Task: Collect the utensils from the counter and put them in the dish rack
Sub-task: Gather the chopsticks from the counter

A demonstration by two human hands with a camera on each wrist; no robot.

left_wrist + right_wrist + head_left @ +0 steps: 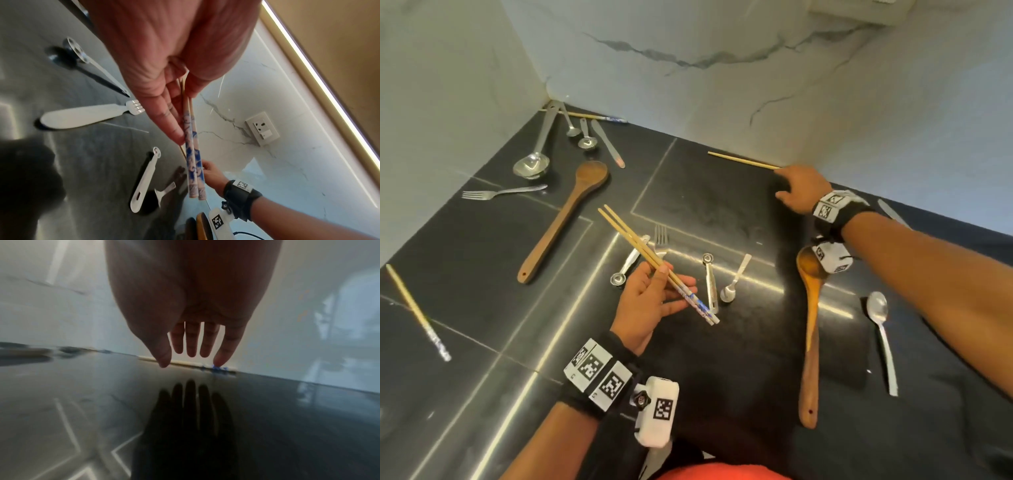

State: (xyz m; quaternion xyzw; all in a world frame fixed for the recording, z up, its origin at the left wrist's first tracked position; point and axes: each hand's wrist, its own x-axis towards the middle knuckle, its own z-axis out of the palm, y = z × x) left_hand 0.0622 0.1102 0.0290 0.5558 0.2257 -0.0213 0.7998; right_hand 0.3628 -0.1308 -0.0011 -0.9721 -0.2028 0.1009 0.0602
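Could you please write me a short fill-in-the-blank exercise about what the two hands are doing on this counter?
1. The left hand holds a pair of ____.
2. The right hand reaches for a single chopstick lying along the foot of the ____.
3. The right hand's fingers are ____, not curled.
4. The wooden spoon lies under the ____ forearm.

Missing words: chopsticks; wall; straight; right
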